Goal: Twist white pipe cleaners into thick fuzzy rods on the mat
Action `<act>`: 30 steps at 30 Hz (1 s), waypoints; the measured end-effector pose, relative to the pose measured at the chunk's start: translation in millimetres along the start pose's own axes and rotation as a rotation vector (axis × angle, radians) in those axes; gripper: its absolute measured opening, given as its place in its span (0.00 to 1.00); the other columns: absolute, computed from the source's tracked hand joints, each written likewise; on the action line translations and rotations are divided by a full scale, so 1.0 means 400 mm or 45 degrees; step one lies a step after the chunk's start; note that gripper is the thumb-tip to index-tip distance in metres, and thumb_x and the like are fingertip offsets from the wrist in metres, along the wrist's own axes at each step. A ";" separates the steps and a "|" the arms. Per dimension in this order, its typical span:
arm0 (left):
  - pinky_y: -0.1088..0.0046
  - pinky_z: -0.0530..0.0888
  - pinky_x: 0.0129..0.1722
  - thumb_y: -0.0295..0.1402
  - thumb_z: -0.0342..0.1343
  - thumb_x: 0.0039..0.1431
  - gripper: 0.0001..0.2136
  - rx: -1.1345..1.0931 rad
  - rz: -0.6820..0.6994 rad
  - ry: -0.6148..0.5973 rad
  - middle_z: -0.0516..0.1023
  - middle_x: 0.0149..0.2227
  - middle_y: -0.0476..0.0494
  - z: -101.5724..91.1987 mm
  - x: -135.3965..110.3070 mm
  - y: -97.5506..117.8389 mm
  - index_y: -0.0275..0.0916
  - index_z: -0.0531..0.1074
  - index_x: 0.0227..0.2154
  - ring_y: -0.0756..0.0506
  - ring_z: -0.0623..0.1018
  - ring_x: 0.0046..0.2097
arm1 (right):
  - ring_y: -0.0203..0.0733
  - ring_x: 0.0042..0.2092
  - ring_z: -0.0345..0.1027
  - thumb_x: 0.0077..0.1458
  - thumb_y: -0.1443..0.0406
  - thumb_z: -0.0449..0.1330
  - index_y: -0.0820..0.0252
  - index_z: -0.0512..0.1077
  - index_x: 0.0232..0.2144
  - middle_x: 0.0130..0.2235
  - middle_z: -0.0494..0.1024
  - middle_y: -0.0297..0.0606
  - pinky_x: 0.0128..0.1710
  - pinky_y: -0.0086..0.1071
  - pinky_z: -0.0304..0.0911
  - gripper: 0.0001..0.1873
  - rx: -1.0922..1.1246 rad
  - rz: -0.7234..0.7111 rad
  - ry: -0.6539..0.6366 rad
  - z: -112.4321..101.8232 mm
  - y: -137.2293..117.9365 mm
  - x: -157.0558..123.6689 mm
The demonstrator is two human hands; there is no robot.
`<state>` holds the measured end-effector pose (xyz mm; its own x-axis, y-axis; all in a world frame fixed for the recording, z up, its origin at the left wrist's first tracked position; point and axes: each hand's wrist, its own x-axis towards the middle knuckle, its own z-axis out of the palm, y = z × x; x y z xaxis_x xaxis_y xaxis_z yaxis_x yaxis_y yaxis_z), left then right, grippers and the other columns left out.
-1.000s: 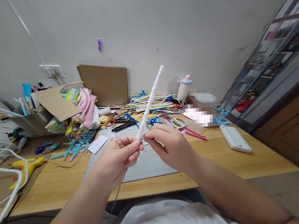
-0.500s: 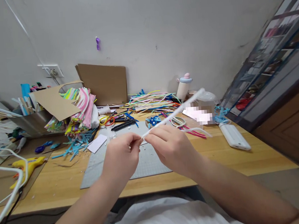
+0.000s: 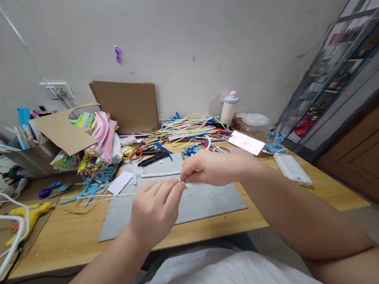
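My left hand (image 3: 157, 209) is closed in a pinch, its fingertips meeting those of my right hand above the grey cutting mat (image 3: 213, 201). Between them is a white pipe cleaner (image 3: 161, 174), with one fuzzy length reaching left from behind my right fingers. My right hand (image 3: 207, 169) is closed too, wrist turned over and fingers bent down. A small white piece shows just under the right fingers. Thin white strands (image 3: 107, 195) stick out to the left behind my left hand. The exact pinch point is hidden by the fingers.
Behind the mat lie a black pen (image 3: 153, 158), yellow-handled scissors (image 3: 131, 153) and a pile of coloured pipe cleaners (image 3: 188, 128). A lit phone (image 3: 246, 142) and a white power bank (image 3: 291, 168) are at right. A yellow glue gun (image 3: 32, 215) and cables lie left.
My right hand has rolled over and its wrist has risen. The long white end that pointed up and right has swung away, and a white length now points left.
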<state>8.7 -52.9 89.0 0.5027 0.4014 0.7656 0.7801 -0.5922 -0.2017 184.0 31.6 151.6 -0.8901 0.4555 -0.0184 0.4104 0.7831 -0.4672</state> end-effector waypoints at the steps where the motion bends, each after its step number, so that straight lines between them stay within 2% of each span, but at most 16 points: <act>1: 0.72 0.68 0.31 0.21 0.52 0.53 0.08 -0.011 0.016 0.013 0.80 0.33 0.44 0.000 -0.001 0.000 0.34 0.70 0.36 0.48 0.77 0.33 | 0.34 0.32 0.64 0.55 0.67 0.52 0.58 0.74 0.33 0.32 0.76 0.32 0.30 0.27 0.54 0.11 0.045 0.020 -0.061 -0.003 0.003 0.001; 4: 0.72 0.69 0.31 0.21 0.53 0.53 0.08 -0.036 0.056 0.018 0.80 0.34 0.44 0.001 0.000 -0.001 0.35 0.70 0.36 0.48 0.78 0.33 | 0.34 0.31 0.64 0.55 0.67 0.50 0.58 0.74 0.33 0.31 0.76 0.33 0.27 0.27 0.53 0.11 0.074 0.062 -0.204 -0.011 0.001 0.002; 6: 0.72 0.69 0.32 0.21 0.53 0.52 0.09 -0.037 0.056 0.019 0.80 0.34 0.44 0.004 0.000 -0.004 0.35 0.70 0.36 0.48 0.78 0.33 | 0.35 0.31 0.63 0.55 0.67 0.50 0.58 0.73 0.31 0.30 0.75 0.33 0.28 0.28 0.52 0.11 0.006 0.069 -0.187 -0.011 -0.009 0.002; 10: 0.72 0.70 0.34 0.19 0.54 0.50 0.10 -0.001 -0.016 0.079 0.80 0.34 0.44 0.005 -0.005 -0.011 0.36 0.70 0.36 0.48 0.78 0.34 | 0.36 0.34 0.63 0.56 0.70 0.50 0.59 0.72 0.28 0.31 0.75 0.33 0.38 0.34 0.48 0.12 -0.213 0.039 0.110 0.003 -0.044 -0.003; 13: 0.73 0.70 0.34 0.19 0.55 0.50 0.11 0.002 -0.065 0.110 0.80 0.33 0.45 -0.001 -0.006 -0.014 0.37 0.71 0.36 0.49 0.78 0.33 | 0.36 0.35 0.63 0.55 0.73 0.51 0.59 0.72 0.27 0.31 0.75 0.32 0.41 0.37 0.43 0.12 -0.297 0.040 0.273 0.012 -0.066 -0.013; 22: 0.74 0.71 0.33 0.20 0.53 0.51 0.10 -0.032 -0.140 0.046 0.80 0.33 0.47 -0.020 0.014 -0.010 0.38 0.72 0.35 0.48 0.78 0.33 | 0.37 0.38 0.59 0.54 0.76 0.52 0.58 0.71 0.26 0.29 0.72 0.31 0.43 0.38 0.41 0.13 -0.471 -0.041 0.562 0.023 -0.090 -0.044; 27: 0.75 0.71 0.31 0.22 0.52 0.53 0.08 -0.081 -0.214 0.001 0.80 0.32 0.48 -0.027 0.014 -0.008 0.39 0.72 0.33 0.49 0.78 0.32 | 0.40 0.40 0.58 0.54 0.76 0.51 0.57 0.71 0.27 0.28 0.72 0.32 0.47 0.42 0.38 0.13 -0.579 -0.126 0.601 0.036 -0.089 -0.050; 30: 0.75 0.71 0.31 0.21 0.52 0.52 0.08 -0.117 -0.220 0.026 0.80 0.32 0.48 -0.032 0.013 -0.005 0.39 0.71 0.33 0.49 0.78 0.32 | 0.40 0.41 0.59 0.55 0.75 0.51 0.57 0.71 0.28 0.29 0.73 0.32 0.48 0.42 0.38 0.13 -0.583 -0.100 0.635 0.036 -0.088 -0.051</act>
<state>4.9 -58.4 101.0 0.3559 0.4888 0.7965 0.8165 -0.5773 -0.0105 184.9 -11.2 155.6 -0.7675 0.4449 0.4614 0.4889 0.8719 -0.0275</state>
